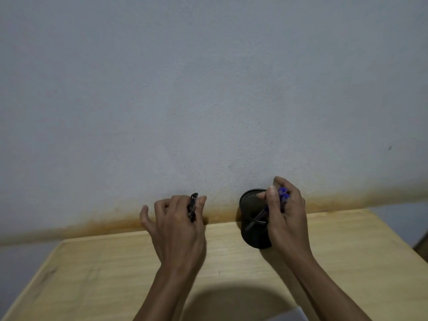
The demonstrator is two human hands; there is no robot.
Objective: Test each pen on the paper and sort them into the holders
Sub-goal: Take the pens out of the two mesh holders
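A black mesh pen holder (251, 222) stands at the back of the wooden table (231, 262), near the wall. My right hand (286, 218) grips blue pens (283, 196) at the holder's right rim, their shafts reaching down inside it. My left hand (178, 224) is to the left of the holder, closed around dark pens (192, 207) that stick out between its fingers. Whatever stands under my left hand is hidden. A white corner of paper (293, 315) shows at the bottom edge.
A grey wall (208, 89) with an orange-brown stain along its base rises right behind the table. The table's left edge runs diagonally at the lower left; its right edge drops off at the far right.
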